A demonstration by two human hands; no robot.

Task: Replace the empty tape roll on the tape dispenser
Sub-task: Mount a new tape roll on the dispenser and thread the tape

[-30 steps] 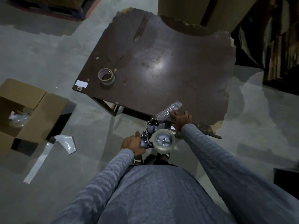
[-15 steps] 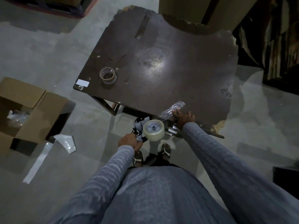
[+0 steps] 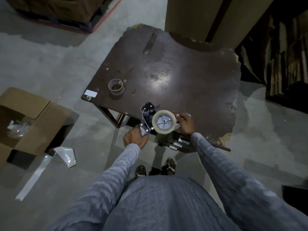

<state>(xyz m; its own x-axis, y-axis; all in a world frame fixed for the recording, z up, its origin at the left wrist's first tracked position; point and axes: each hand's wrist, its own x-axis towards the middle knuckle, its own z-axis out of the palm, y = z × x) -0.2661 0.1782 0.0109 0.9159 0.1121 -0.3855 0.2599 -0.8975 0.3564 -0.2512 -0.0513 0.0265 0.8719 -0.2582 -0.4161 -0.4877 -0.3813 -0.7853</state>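
The tape dispenser (image 3: 147, 119) is held in the air over the near edge of the surface (image 3: 191, 77), its handle down toward the person and its head pointing away. The left hand (image 3: 135, 139) is closed round the handle, fingers wrapped tight. A full roll of clear tape (image 3: 164, 121) sits on the dispenser's hub, its flat face turned up toward the camera, so the hub axis runs roughly toward the viewer.

The right hand (image 3: 185, 122) is at the roll's right side, fingers curled against its outer rim; whether they pinch a loose tape end cannot be told. The roll lies directly left of that hand and touching it, so the right hand is placed to work the tape, while the left only steadies the tool.

The empty core (image 3: 116, 86) stands on the surface, well apart to the far left. Judged from this, the swap itself looks done; threading the tape end forward to the head probably remains.
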